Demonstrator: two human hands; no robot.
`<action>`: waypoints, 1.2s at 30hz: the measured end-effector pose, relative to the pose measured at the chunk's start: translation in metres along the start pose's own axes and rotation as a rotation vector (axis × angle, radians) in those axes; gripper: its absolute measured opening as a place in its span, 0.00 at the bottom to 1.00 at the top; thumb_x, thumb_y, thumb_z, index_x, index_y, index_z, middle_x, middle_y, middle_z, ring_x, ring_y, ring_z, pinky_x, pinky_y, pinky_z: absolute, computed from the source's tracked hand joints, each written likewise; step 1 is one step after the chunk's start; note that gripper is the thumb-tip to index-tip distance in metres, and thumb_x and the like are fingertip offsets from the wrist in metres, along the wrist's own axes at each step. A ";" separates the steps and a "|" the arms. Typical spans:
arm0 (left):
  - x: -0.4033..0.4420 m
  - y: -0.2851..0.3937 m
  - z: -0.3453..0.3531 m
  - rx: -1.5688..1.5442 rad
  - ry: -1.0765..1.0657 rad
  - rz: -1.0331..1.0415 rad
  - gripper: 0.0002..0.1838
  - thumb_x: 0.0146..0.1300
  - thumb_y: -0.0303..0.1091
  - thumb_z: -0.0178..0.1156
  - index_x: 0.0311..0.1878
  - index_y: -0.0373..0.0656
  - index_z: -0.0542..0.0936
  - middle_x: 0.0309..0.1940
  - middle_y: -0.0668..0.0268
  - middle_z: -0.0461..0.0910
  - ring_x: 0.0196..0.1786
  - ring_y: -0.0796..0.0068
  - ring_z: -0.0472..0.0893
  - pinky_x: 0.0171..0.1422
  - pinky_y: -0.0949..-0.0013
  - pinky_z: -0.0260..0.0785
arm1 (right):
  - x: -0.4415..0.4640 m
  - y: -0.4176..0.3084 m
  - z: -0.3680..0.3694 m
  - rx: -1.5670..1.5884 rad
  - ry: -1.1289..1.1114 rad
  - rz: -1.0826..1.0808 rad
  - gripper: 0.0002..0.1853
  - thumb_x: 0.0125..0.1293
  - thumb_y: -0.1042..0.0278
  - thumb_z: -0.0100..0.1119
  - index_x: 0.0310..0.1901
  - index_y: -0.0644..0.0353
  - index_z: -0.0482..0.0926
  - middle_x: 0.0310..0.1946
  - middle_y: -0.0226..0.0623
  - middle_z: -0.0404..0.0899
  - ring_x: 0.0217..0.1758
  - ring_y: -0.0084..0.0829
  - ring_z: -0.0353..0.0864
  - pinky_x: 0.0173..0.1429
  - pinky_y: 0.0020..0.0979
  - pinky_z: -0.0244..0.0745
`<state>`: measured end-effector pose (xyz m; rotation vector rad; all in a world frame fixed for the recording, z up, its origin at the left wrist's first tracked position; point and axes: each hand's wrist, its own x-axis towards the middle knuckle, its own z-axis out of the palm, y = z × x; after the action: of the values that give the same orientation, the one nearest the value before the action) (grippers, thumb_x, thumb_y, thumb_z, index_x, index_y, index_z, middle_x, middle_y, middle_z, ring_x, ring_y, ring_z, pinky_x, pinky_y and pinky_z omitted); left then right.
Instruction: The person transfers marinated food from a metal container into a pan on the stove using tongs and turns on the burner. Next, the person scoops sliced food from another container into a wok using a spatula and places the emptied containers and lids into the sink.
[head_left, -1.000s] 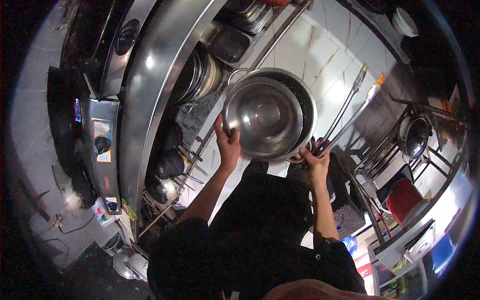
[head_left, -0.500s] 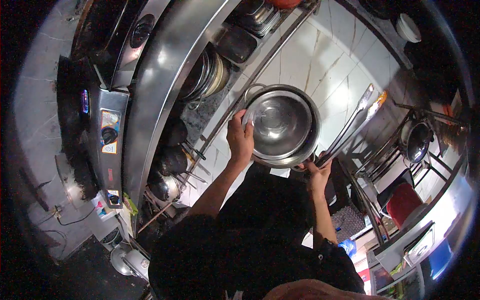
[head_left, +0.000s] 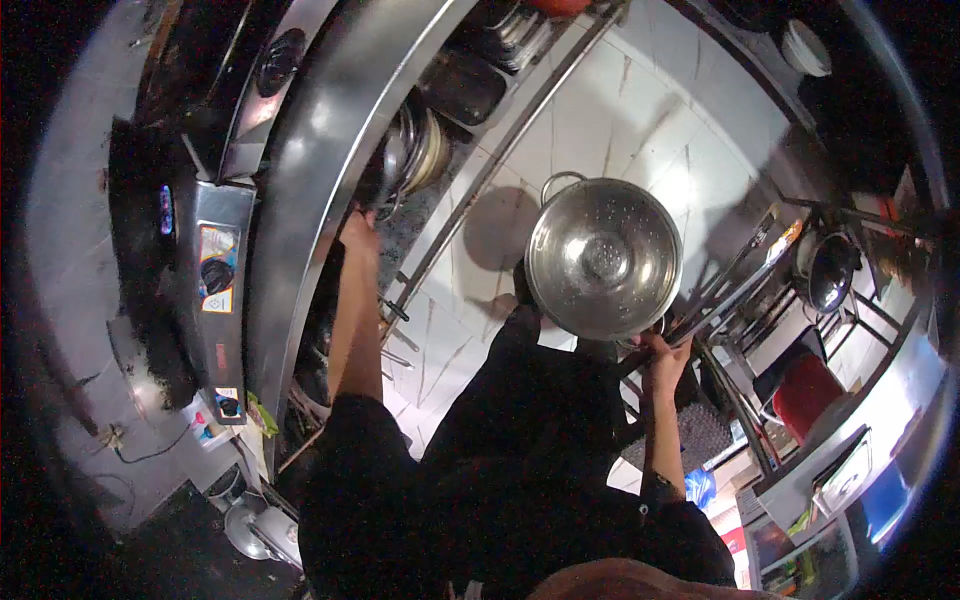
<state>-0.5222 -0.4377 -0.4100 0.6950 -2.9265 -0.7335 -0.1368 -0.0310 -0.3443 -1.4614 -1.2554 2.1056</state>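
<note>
My right hand [head_left: 664,362] grips the near edge of a metal colander [head_left: 606,258], whose perforated inside faces up, together with long metal tongs [head_left: 735,280] that point to the upper right. One loop handle of the colander stands at its far left side. On the left, my left hand [head_left: 360,238] reaches under the edge of the steel counter, at the stacked bowls and lids [head_left: 425,150] on the lower shelf. Its fingers are mostly hidden in shadow there, and what they hold cannot be made out.
A steel counter [head_left: 300,180] with a stove knob panel [head_left: 218,290] runs along the left. Dark trays [head_left: 462,88] lie on the lower shelf. A black wok [head_left: 830,275], a rack and a red chair [head_left: 805,398] are at the right.
My left hand has let go of the smaller bowl's rim and moved left under the counter. That bowl is gone from the colander, which has shifted right with my right hand and the tongs.
</note>
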 end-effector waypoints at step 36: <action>0.020 0.047 0.050 0.876 -0.189 0.340 0.19 0.64 0.48 0.51 0.48 0.45 0.78 0.40 0.58 0.80 0.39 0.56 0.81 0.36 0.54 0.73 | -0.004 -0.088 -0.034 0.261 0.117 -0.007 0.20 0.49 0.86 0.49 0.47 0.64 0.67 0.33 0.38 0.74 0.30 0.30 0.77 0.35 0.29 0.76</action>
<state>-0.5672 -0.3878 -0.4344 0.1112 -3.3324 0.5840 -0.1258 0.0342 -0.2768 -1.4379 -0.9029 2.0553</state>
